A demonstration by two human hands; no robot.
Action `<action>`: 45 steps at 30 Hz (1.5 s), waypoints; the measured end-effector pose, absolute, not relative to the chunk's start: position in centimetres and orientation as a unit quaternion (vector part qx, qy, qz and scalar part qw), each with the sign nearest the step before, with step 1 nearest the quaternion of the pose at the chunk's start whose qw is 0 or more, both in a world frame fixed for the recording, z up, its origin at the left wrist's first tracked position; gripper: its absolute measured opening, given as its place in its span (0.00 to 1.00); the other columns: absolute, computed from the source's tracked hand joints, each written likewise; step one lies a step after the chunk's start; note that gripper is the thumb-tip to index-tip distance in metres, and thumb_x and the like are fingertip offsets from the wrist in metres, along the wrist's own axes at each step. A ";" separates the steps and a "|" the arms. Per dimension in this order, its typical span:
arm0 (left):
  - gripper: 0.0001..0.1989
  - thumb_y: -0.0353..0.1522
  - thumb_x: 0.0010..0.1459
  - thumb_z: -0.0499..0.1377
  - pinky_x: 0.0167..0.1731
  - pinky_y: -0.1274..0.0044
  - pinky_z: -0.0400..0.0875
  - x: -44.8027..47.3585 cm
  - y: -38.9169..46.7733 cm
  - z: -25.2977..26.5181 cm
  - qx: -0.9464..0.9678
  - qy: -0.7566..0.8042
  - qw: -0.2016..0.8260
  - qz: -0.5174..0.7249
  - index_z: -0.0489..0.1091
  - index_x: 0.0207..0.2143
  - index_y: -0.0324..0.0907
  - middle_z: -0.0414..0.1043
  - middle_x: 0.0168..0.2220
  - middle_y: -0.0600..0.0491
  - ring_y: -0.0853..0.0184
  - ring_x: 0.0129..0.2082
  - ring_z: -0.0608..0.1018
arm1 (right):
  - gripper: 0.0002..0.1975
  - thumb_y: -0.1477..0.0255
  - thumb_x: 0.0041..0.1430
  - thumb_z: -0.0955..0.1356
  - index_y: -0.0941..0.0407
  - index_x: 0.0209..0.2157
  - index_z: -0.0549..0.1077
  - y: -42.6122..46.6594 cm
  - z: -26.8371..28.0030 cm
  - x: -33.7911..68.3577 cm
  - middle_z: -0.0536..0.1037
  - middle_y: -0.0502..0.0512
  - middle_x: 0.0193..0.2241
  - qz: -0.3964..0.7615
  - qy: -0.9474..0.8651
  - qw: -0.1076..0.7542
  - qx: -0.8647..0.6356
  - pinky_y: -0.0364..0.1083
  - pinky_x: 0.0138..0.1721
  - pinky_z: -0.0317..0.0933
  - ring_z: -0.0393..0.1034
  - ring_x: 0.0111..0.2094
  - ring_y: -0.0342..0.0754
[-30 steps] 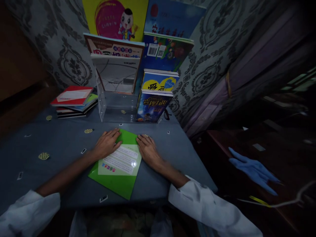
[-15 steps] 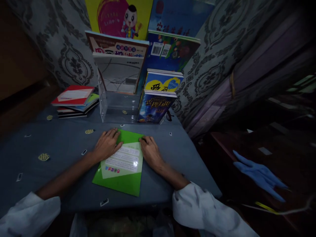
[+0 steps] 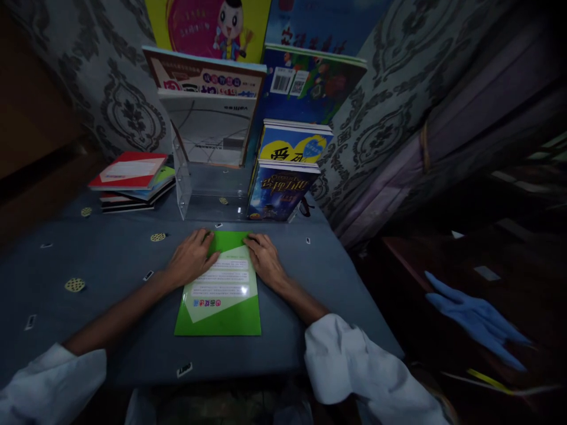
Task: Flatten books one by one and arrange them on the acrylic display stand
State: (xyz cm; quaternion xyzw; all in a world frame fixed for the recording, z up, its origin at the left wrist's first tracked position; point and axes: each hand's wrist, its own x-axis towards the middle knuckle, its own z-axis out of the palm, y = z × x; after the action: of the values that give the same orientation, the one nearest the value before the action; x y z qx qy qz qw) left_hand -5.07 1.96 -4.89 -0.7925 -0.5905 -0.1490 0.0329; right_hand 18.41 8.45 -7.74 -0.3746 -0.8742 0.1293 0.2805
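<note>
Dimly lit patterned wallpaper point(image 3: 133, 112) beside a purplish curtain point(image 3: 394, 176)

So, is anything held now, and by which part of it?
The green book lies flat; the left hand and right hand touch its far corners. A firm grip cannot be told.

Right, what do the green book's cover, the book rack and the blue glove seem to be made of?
Green book: probably glossy laminated card, with a bright glare spot.
Book rack: likely clear, smooth acrylic, since the table shows through.
Blue glove: perhaps matt rubber, judging by its even colour; dim light leaves that open.
</note>
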 end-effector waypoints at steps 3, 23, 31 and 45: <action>0.24 0.40 0.68 0.49 0.53 0.61 0.69 -4.4 2.6 -4.9 -0.808 -0.570 0.018 -0.148 0.63 0.59 0.35 0.66 0.54 0.38 0.50 0.55 0.70 | 0.20 0.78 0.65 0.61 0.55 0.55 0.74 8.5 -7.8 18.5 0.73 0.63 0.52 0.144 -0.867 0.295 -0.374 0.57 0.57 0.65 0.66 0.54 0.56; 0.29 0.40 0.69 0.49 0.63 0.63 0.60 0.1 6.7 -5.3 -0.873 -0.465 -0.051 -0.140 0.58 0.65 0.31 0.62 0.64 0.37 0.54 0.64 0.66 | 0.28 0.76 0.60 0.63 0.56 0.63 0.63 9.9 -9.1 19.2 0.74 0.63 0.55 0.208 -0.840 0.345 -0.363 0.60 0.60 0.60 0.67 0.57 0.56; 0.29 0.41 0.69 0.48 0.66 0.62 0.55 0.0 6.7 -6.0 -0.873 -0.467 -0.047 -0.133 0.57 0.66 0.32 0.59 0.66 0.37 0.56 0.68 0.61 | 0.25 0.76 0.62 0.61 0.61 0.61 0.66 9.5 -8.3 19.0 0.76 0.65 0.52 0.168 -0.860 0.306 -0.371 0.59 0.59 0.60 0.68 0.53 0.57; 0.35 0.50 0.70 0.40 0.68 0.62 0.47 -3.2 5.2 -6.0 -0.843 -0.525 -0.056 -0.099 0.55 0.68 0.38 0.53 0.70 0.44 0.57 0.70 0.56 | 0.21 0.74 0.65 0.62 0.59 0.57 0.72 8.6 -6.9 19.5 0.74 0.63 0.57 0.132 -0.878 0.243 -0.391 0.57 0.60 0.57 0.66 0.57 0.56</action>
State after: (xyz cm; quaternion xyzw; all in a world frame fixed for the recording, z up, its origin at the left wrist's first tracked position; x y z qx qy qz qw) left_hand -3.15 5.24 -6.01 -0.8431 -0.5254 -0.0995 -0.0562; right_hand 19.47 8.57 -6.87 -0.3913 -0.8777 0.1321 0.2431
